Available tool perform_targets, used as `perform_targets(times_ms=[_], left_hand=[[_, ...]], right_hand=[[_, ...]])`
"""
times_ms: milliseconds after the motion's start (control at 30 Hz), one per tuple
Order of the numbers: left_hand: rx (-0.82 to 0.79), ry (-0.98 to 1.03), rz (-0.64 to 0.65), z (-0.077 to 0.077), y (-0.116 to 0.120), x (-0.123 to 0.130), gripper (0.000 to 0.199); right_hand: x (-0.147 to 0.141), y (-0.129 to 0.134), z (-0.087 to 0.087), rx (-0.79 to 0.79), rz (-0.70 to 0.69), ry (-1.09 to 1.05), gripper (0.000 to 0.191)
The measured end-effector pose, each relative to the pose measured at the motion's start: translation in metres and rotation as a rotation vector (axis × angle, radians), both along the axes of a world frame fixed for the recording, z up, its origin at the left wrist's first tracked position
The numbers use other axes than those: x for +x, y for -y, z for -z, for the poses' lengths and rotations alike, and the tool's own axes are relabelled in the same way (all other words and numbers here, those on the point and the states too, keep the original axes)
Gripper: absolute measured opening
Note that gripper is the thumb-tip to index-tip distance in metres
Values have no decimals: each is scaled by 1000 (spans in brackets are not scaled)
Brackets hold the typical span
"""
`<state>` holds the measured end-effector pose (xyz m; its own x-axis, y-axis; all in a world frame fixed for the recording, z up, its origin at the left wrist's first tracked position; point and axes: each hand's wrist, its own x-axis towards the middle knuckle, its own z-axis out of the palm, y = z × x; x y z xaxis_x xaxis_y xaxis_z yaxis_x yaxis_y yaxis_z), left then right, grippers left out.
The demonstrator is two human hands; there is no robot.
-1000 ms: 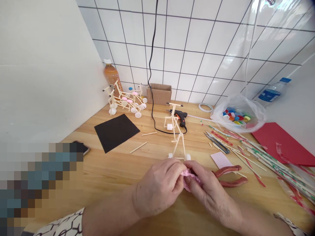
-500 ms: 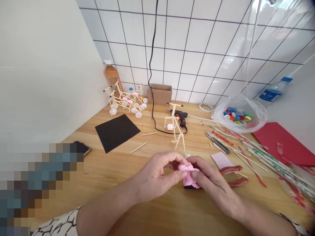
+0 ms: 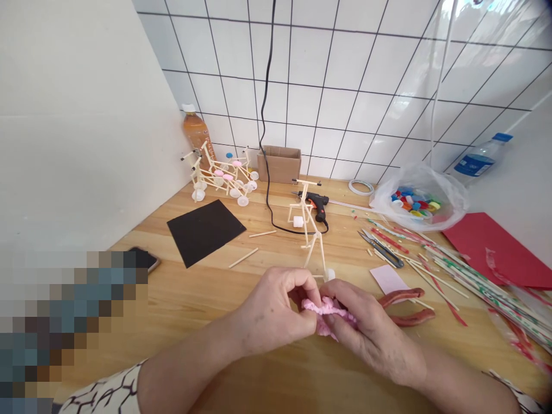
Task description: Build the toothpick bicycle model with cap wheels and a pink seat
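A soft, bumpy pink piece [image 3: 326, 309] is held between both hands low in the middle of the view. My left hand [image 3: 280, 310] pinches its left end between thumb and fingers. On its right side, my right hand [image 3: 371, 328] grips it with the thumb in front. Just beyond the hands stands a frame of thin wooden sticks [image 3: 317, 234] with a white cap [image 3: 298, 221] on it. Red-handled pliers [image 3: 409, 319] lie right beside my right hand, partly hidden by it.
Behind the stick frame lies a black glue gun [image 3: 318, 202]. A black sheet [image 3: 206, 232] and finished stick models [image 3: 224, 177] are at left. Scissors [image 3: 382, 248], a pale pink sheet [image 3: 388, 280], long straws [image 3: 491, 284] and a bag of caps [image 3: 420, 198] occupy the right.
The pink piece has been turned and looks narrower, with its dark underside no longer showing. My left hand has shifted slightly left, and a white cap beyond the hands shows more.
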<state>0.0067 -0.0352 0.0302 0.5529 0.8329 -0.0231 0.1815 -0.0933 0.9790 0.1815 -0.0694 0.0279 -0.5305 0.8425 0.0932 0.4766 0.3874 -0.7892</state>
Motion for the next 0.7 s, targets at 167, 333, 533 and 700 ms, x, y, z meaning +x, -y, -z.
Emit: perform_targets(times_ms=[167,333,533,700], left_hand=[[-133,224,-69,-2,-7,-11,11],[-285,430,-13,-2,-14,-15,17],[-321,395,-4,3,-13,-10,21],[-235,318,10,4,-15,-11,10]], right_hand=[[6,-5,-2,-65,144,18,8],[9,-6,-2,-352,156,-191,18],[12,-9,2,-363,219,-263,33],[21,-17,-2,-217,345,-210,32]])
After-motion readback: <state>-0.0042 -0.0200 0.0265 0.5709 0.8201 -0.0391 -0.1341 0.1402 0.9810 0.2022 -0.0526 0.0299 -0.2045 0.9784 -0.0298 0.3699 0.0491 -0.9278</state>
